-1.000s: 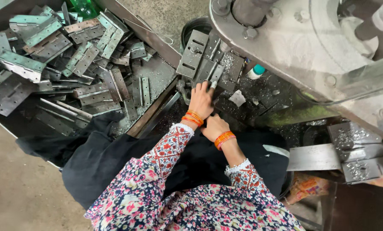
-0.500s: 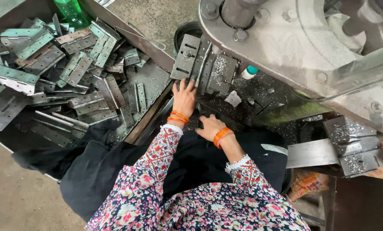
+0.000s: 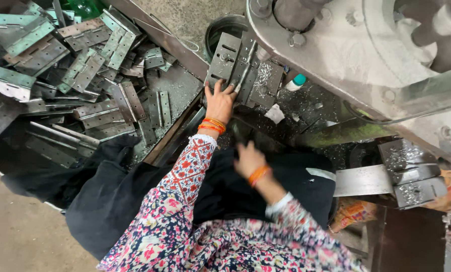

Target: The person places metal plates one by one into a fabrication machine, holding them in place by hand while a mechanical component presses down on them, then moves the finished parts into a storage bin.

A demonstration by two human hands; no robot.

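1. I see my left hand (image 3: 219,102) stretched far forward, fingers spread flat on a grey slotted metal plate (image 3: 225,60) that leans at the foot of the press machine (image 3: 336,55). It presses on the plate's near edge rather than closing around it, so I call the grip released, palm resting on steel.
2. My right hand (image 3: 249,160) sits nearer, over the dark cloth (image 3: 135,196) on my lap. It is smeared by motion; I cannot tell whether it is clenched or loose, or whether it holds anything.
3. More plates stand beside the first one, tilted against the machine base, within arm's reach, probably staged there for feeding.
4. To the left, a tray (image 3: 177,90) holds a heap of hinge blanks (image 3: 79,65), lying every which way, well apart from both hands.
5. Metal shavings (image 3: 263,75) dust the plates just right of my left hand, and a small teal-capped bottle (image 3: 295,82) lies beyond them.
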